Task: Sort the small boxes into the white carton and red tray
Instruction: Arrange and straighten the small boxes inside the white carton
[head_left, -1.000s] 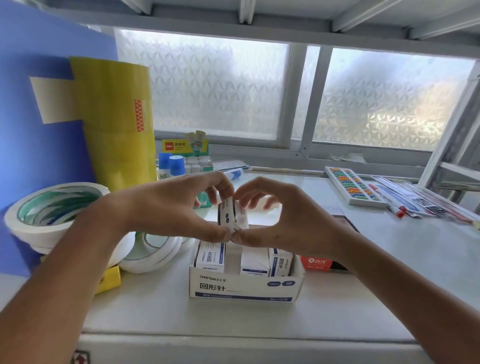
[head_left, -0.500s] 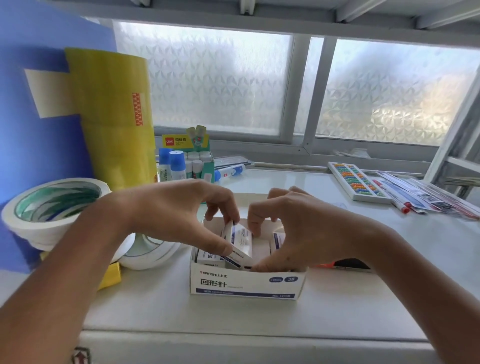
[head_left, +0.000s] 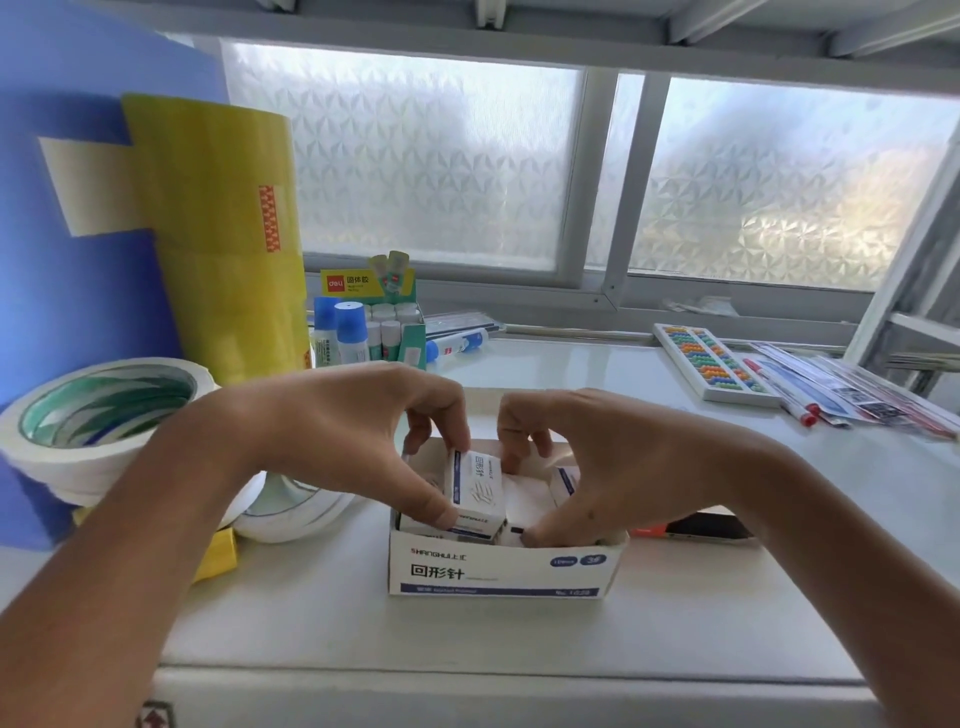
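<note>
White cardboard fills the middle of the view: the white carton (head_left: 501, 569) stands open on the pale worktop (head_left: 675, 613), with both hands reaching into it from above. The left hand (head_left: 358, 441) makes a grip on one small box (head_left: 475, 486), thumb pressed against its near lower edge and fingers curled over its far top edge, so the box sits tilted, half raised out of the carton's left part. Under that grip lie more small boxes (head_left: 467, 525), packed against the carton's front wall. Right of the grip, the right hand (head_left: 597, 462) is curled down into the carton, thumb tip near the front wall and fingertips bent toward the held box; whether it pinches anything I cannot tell. Just beyond the right hand, another small box (head_left: 563, 480) stands in the carton's right part. Left of the grip sit rolls of white tape (head_left: 98, 421); behind it stands a tub of glue sticks (head_left: 384, 325).
</note>
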